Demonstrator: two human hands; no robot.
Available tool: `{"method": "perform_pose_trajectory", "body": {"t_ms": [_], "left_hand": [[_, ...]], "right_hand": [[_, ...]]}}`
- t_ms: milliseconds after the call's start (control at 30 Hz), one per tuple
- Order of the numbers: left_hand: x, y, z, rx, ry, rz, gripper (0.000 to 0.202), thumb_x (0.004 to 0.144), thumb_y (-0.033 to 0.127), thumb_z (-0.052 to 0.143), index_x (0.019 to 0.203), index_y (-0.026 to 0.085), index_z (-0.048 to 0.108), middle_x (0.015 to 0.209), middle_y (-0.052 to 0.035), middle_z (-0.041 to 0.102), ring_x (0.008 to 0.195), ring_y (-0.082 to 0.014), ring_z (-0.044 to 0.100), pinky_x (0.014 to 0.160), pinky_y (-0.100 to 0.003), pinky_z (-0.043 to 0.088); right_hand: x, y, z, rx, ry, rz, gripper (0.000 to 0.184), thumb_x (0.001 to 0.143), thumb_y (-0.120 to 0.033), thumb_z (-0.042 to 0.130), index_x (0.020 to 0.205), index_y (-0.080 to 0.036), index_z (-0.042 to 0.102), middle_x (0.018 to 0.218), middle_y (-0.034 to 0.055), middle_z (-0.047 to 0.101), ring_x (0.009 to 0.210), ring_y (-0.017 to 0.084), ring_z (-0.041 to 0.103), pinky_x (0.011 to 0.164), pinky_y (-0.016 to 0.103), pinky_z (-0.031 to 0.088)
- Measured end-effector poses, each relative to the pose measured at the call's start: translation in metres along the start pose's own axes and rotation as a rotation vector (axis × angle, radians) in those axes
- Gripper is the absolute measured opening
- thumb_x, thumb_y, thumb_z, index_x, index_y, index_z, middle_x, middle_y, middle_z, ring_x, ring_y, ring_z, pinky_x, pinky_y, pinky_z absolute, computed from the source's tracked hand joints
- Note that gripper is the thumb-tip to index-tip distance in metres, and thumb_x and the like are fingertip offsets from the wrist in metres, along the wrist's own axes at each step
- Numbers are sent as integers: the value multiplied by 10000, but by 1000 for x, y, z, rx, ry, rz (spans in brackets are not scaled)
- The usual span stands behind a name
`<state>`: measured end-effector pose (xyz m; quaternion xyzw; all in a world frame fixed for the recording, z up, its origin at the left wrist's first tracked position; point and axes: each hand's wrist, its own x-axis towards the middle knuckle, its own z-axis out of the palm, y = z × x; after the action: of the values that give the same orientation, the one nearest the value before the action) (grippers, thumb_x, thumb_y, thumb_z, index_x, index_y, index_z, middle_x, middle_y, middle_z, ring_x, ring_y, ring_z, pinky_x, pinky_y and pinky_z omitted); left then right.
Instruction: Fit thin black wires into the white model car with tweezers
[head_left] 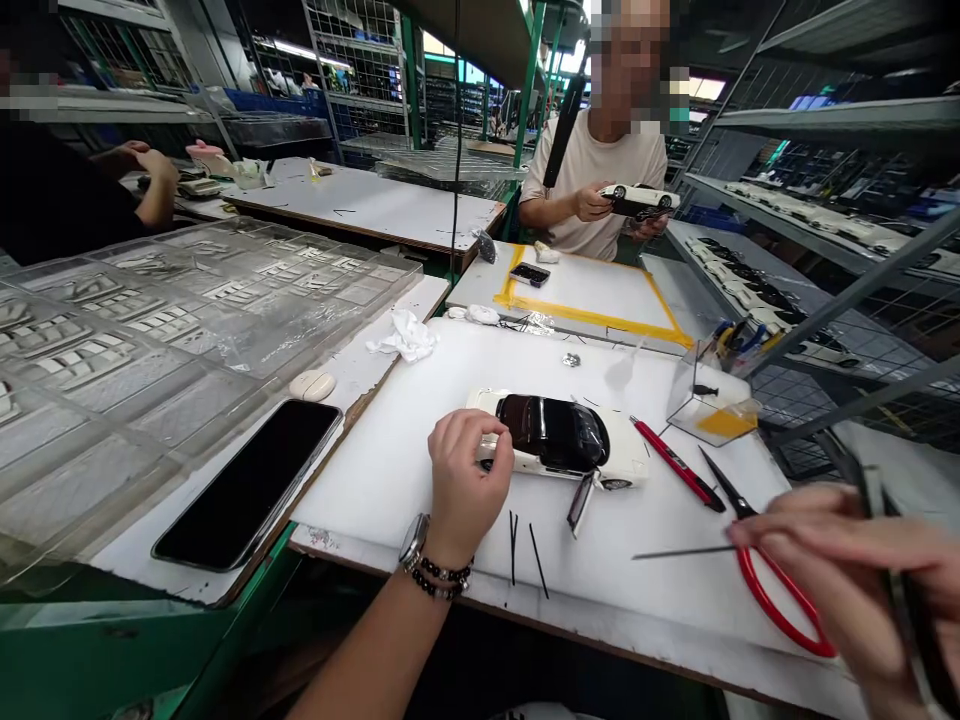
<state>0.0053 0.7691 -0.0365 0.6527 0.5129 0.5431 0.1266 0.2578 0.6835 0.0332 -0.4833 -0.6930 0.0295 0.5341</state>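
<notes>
A white model car (559, 440) with a black roof lies on the white work board (420, 450), one door hanging open. My left hand (466, 480) is closed on the car's rear end and wears a watch and bead bracelet. My right hand (855, 580) is at the lower right, fingers pinched on a thin black strip (679, 552) that points left, with tweezers (892, 560) also in its grip. Three thin black strips (525, 545) lie on the board in front of the car.
Red-handled scissors (765, 570) and a red knife (679, 463) lie right of the car, beside a clear box (709, 395). A black phone (251, 482) and clear plastic trays (150, 330) lie at left. A person opposite holds another model car (640, 198).
</notes>
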Motion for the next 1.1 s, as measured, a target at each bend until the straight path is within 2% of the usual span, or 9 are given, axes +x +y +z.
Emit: {"method": "perform_pose_trajectory", "body": {"t_ms": [67,133,233,333,500,733,933,1100], "left_hand": [[-1,0,0,-1,-10,17,72,864,191,502,823,211,559,873,-18,608,939,-199,532,866,-372,405],[-2,0,-1,-4,-9,25,73,864,189,503,821,209,559,871,-17,609,938,-197,534,870,-371,403],[-3,-2,-2,-19,8,3,71,865,193,507,822,209,560,869,-18,609,933,-198,536,862,-371,407],[-3,-3,-3,-34,4,-13,72,864,190,502,821,210,556,872,-23,608,935,-203,535,859,-375,409],[-2,-4,-2,-31,-7,5,82,862,178,493,817,213,551,864,-20,610,927,-204,537,854,-378,408],[-1,-7,-2,-12,-2,18,86,862,184,491,809,215,551,857,-24,609,916,-214,533,827,-389,417],[-2,-10,0,44,21,64,76,868,202,494,824,222,552,889,-31,613,1020,-240,505,941,-459,380],[-2,-8,2,70,28,57,81,864,210,497,806,219,553,881,-32,616,1027,-243,501,962,-478,378]], "right_hand": [[0,-15,28,142,-128,-16,291,676,-75,692,886,-275,667,703,70,672,671,291,641,549,451,511],[10,-18,50,227,-189,-93,337,694,-25,662,936,-259,642,735,42,681,694,249,641,575,412,516],[30,-5,71,160,-210,-218,291,726,-40,663,921,-250,613,754,21,691,701,211,639,639,396,491],[40,13,83,17,-184,-270,182,768,-94,655,867,-228,581,719,18,688,681,199,631,674,399,432],[38,29,94,-43,-167,-277,117,805,-142,634,857,-229,576,714,13,687,677,187,627,679,380,399],[38,32,101,-65,-138,-297,107,802,-135,620,855,-222,588,706,11,672,633,171,611,635,356,406],[39,33,101,-51,-142,-320,119,811,-128,604,865,-228,567,709,8,667,637,176,602,644,369,408],[37,37,104,-48,-148,-310,101,810,-141,599,836,-231,561,700,3,671,623,182,604,660,378,408]]}}
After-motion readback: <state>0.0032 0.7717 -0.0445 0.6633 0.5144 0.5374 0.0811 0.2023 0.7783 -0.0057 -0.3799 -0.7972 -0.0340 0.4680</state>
